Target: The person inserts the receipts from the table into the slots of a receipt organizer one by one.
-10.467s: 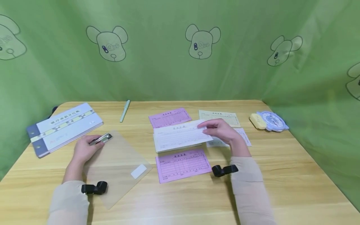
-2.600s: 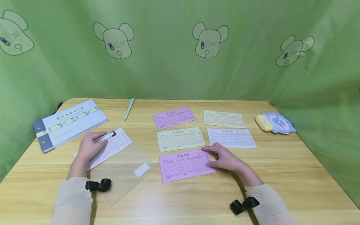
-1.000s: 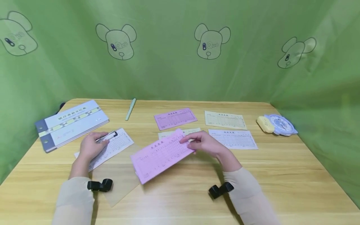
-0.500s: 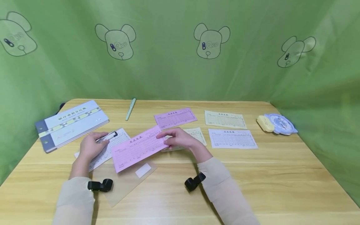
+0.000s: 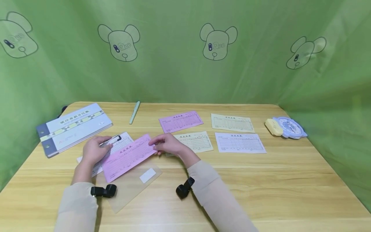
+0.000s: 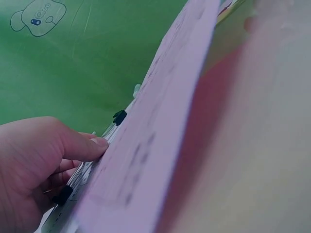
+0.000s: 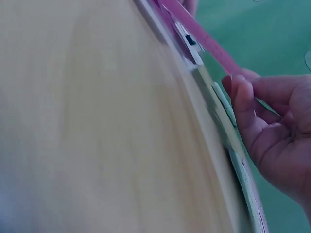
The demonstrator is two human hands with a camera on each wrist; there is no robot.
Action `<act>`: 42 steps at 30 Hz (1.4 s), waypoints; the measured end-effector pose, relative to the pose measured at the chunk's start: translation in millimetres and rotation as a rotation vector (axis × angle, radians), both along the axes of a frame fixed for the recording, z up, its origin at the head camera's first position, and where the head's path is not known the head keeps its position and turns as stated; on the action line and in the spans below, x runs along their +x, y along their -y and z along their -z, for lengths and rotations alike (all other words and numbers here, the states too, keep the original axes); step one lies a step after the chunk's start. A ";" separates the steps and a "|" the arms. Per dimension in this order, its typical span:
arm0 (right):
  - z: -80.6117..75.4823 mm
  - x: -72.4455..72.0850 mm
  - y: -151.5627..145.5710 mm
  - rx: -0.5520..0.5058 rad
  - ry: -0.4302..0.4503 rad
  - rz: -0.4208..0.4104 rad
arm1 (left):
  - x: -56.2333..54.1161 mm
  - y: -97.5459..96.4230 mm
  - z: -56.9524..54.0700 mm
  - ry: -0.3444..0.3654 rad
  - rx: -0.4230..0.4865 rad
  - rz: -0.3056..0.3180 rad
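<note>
Curtain (image 5: 171,80), green, printed with cartoon heads, behind and at both sides. Wooden table (image 5: 290,180) below it. Translucent board (image 5: 124,193) lies askew on the left, near a blue-and-white ledger (image 5: 76,125). Held pink slip (image 5: 127,158) slants above the board, partly covering a clipped white slip (image 5: 123,140); whether its left end touches, cannot tell. Other slips flat: cream slip (image 5: 200,141) beside the right hand (image 5: 169,144), back pink slip (image 5: 181,121), far cream slip (image 5: 233,123), loose white slip (image 5: 240,143). Right hand: thumb and fingers pinch the held pink slip's right end. Left hand (image 5: 95,150): thumb and fingers grip metal clip (image 5: 116,139) at the board's upper edge. Blue round-faced object (image 5: 291,128) far right, against yellow block (image 5: 273,127). Pale green pen (image 5: 134,112) behind the board. White label (image 5: 147,175) at the board's right corner.
</note>
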State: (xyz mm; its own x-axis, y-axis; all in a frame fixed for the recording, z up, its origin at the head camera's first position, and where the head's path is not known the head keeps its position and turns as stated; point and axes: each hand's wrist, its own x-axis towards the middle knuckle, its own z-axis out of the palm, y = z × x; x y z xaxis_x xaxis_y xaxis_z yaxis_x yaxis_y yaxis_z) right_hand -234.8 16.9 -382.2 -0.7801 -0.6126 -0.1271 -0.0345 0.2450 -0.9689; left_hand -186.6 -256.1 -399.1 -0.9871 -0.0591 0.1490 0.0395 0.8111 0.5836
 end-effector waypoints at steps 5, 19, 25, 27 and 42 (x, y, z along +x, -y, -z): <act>8.0 0.3 19.6 0.024 0.007 0.064 | 0.1 0.8 0.1 -0.017 -0.011 0.000; 15.0 9.0 59.1 -0.057 0.152 0.188 | -1.5 2.5 5.3 -0.039 -0.052 0.002; 14.7 8.4 65.7 -0.052 0.208 0.219 | -2.9 2.2 4.8 -0.021 -0.058 0.007; 14.5 7.8 67.4 -0.048 0.214 0.231 | -3.7 2.5 4.5 -0.017 -0.063 0.007; 12.5 8.8 76.0 0.008 0.206 0.327 | -4.0 2.4 3.1 -0.070 -0.169 0.056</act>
State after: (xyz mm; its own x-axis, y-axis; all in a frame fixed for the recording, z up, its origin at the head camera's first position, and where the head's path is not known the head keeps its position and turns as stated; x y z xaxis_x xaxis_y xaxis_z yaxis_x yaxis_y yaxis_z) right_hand -226.0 -59.1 -394.7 -0.8917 -0.3344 -0.3049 0.2414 0.2184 -0.9455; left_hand -190.7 -258.5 -402.2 -0.9749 0.0276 0.2210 0.1235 0.8928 0.4333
